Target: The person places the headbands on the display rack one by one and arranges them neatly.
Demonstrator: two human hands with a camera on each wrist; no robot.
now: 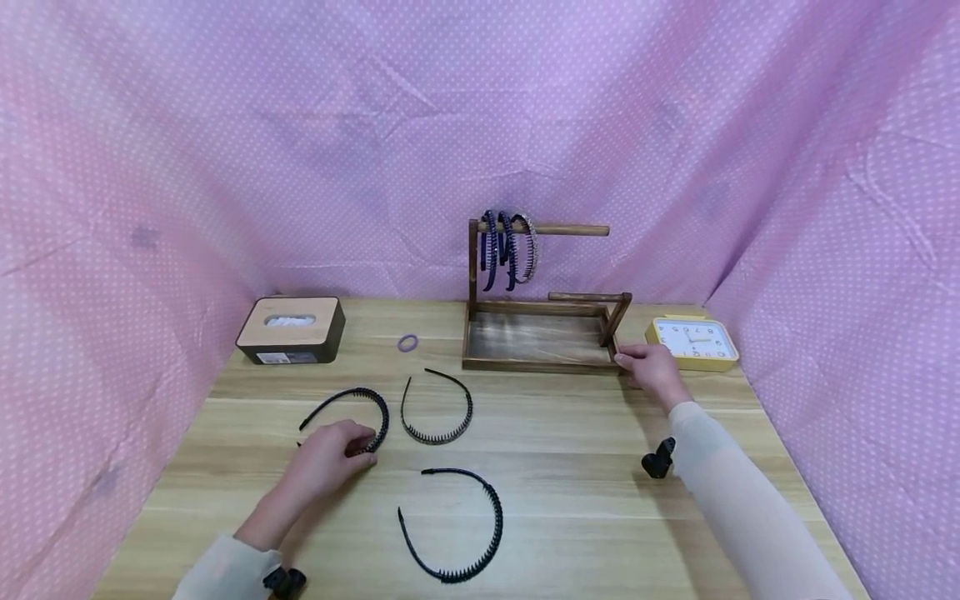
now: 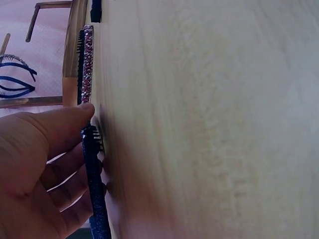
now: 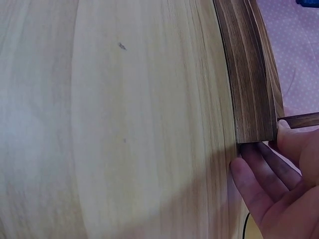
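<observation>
My left hand [image 1: 330, 454] grips a dark toothed headband [image 1: 386, 412] lying on the table at left. In the left wrist view its thumb lies by the headband's near end and the fingers curl behind the glittery dark blue band [image 2: 94, 179]. A second headband [image 1: 469, 408] lies just right of it; the left wrist view shows its stone-studded surface [image 2: 87, 64]. Closer to me lies a black headband [image 1: 498, 521]. My right hand [image 1: 654, 371] holds the front right corner of a brown wooden stand [image 1: 540, 365], thumb over the rim and fingers against the side.
Several headbands [image 1: 491, 250] hang at the left of the stand's upper bar [image 1: 573, 230]; a lower bar [image 1: 588, 297] is at right. A yellow clock [image 1: 697, 342] is beside my right hand. A tissue box [image 1: 292, 329] and a purple hair tie [image 1: 407, 337] sit farther left.
</observation>
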